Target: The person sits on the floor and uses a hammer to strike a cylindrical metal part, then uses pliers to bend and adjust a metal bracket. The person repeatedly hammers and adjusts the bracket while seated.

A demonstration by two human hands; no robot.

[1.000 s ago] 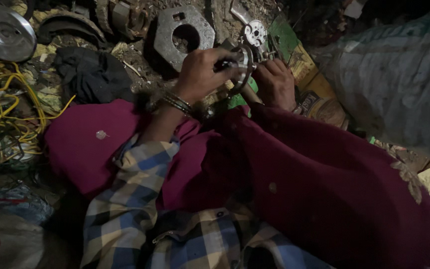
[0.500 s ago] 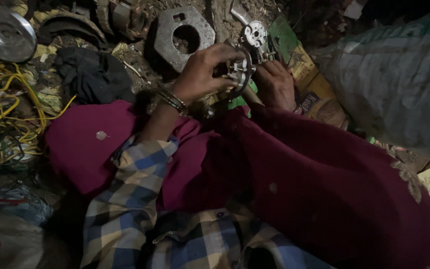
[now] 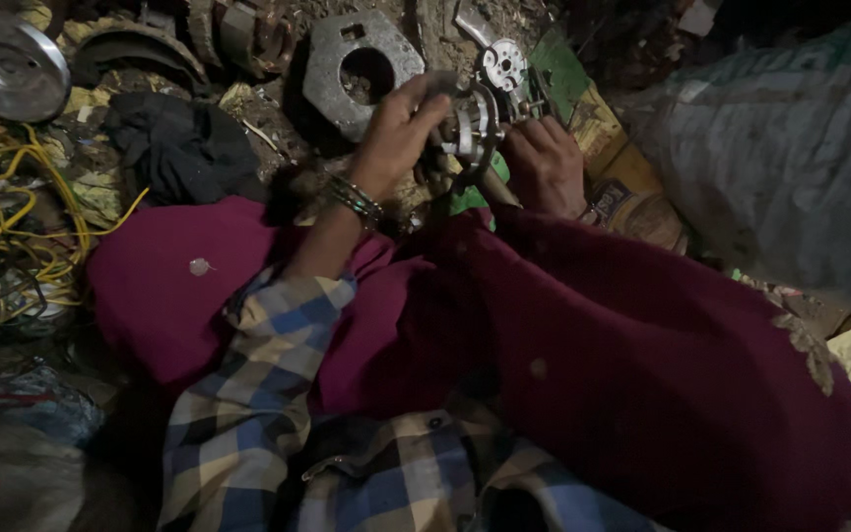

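Note:
My left hand [image 3: 398, 138], with bangles on the wrist, grips a small round metal motor part [image 3: 473, 123] from the left side. My right hand [image 3: 544, 163] holds the same part from the right and below, its fingers curled under it. The part is held just above my lap, which is draped in dark red cloth [image 3: 583, 355]. A checked sleeve covers my left forearm. What lies under the part is hidden by my fingers.
A grey metal plate with a round hole [image 3: 357, 69] lies on the ground behind my hands. A silver disc [image 3: 2, 64] sits at the far left, above tangled yellow wires [image 3: 2, 197]. A black rag [image 3: 179, 148], a green board [image 3: 563, 74] and a large sack [image 3: 790, 148] surround me.
Both hands stay on the metal part. It has turned slightly between my fingers, and my left hand's fingers have shifted a little over its top.

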